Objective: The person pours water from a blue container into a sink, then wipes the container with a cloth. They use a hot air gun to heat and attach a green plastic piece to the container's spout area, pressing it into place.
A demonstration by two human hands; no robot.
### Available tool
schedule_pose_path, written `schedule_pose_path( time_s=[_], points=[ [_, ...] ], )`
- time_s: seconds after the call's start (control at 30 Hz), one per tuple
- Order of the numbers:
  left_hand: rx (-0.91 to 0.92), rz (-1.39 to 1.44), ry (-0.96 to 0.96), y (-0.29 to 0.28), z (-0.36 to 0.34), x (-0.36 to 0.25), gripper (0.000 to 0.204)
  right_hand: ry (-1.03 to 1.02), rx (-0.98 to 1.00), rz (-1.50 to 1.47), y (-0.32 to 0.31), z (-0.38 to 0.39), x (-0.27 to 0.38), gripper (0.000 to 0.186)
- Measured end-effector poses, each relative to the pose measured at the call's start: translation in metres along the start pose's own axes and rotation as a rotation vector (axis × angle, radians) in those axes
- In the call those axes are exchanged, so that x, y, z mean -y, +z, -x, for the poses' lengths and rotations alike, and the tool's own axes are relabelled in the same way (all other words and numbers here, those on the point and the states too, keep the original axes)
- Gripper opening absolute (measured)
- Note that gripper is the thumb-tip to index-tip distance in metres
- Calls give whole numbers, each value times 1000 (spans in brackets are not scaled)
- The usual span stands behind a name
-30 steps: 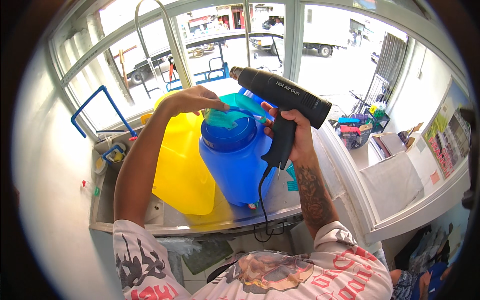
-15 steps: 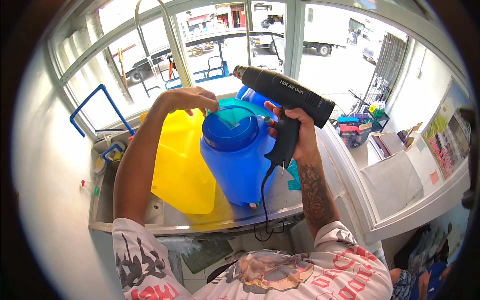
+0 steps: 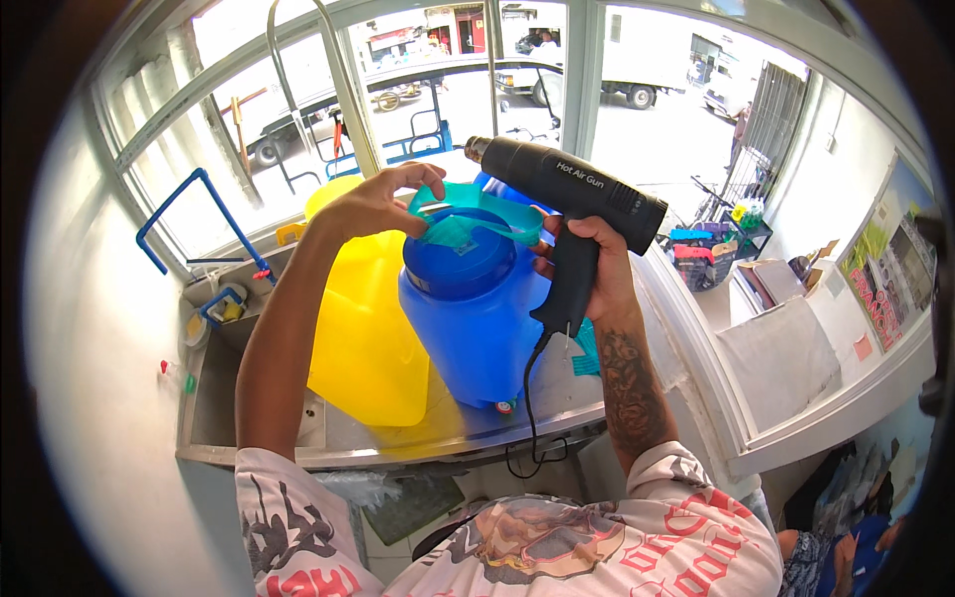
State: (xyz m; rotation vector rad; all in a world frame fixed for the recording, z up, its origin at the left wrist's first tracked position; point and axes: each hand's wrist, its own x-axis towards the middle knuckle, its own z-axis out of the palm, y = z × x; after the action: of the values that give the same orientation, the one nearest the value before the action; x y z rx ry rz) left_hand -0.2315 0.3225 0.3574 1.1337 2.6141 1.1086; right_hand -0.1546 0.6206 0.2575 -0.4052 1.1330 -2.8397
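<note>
A black heat gun (image 3: 562, 179) is gripped by its handle in my right hand (image 3: 605, 267), its nozzle toward the upper left. My left hand (image 3: 380, 204) pinches one side of a translucent green plastic seal band (image 3: 519, 221). The band is an opened loop just above the blue lid (image 3: 448, 267); its far right end meets my right fingertips beside the gun's handle. Below stands a large blue water container (image 3: 463, 348) under that lid. To its left, a yellow container (image 3: 363, 343) is partly behind my left forearm.
The containers stand on a metal counter (image 3: 468, 438) with a sink basin (image 3: 221, 383) at left. More green film (image 3: 587, 353) lies right of the blue container. The gun's cord (image 3: 527, 398) hangs over the front edge. Windows face a street; a ledge with papers (image 3: 776, 289) runs along the right.
My left hand has raised its side of the green band off the lid and spread the loop wider. The heat gun has barely moved.
</note>
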Motion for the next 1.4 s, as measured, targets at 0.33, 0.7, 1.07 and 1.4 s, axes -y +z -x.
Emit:
schedule_pose_path(
  time_s=[0.33,0.7,1.07,1.4],
  points=[
    [200,-620,-24,-7,-29,-51,53,8,5,17,-2,1,3,43],
    [340,-374,-145,-4,-43,-79,33,-201,70,205,-22,16,2,37],
    [420,-638,-25,8,-48,-87,52,-435,12,421,-57,54,41,45],
    [561,-637,-91,24,-39,-93,70,-481,19,453,-72,80,49,45]
  ],
)
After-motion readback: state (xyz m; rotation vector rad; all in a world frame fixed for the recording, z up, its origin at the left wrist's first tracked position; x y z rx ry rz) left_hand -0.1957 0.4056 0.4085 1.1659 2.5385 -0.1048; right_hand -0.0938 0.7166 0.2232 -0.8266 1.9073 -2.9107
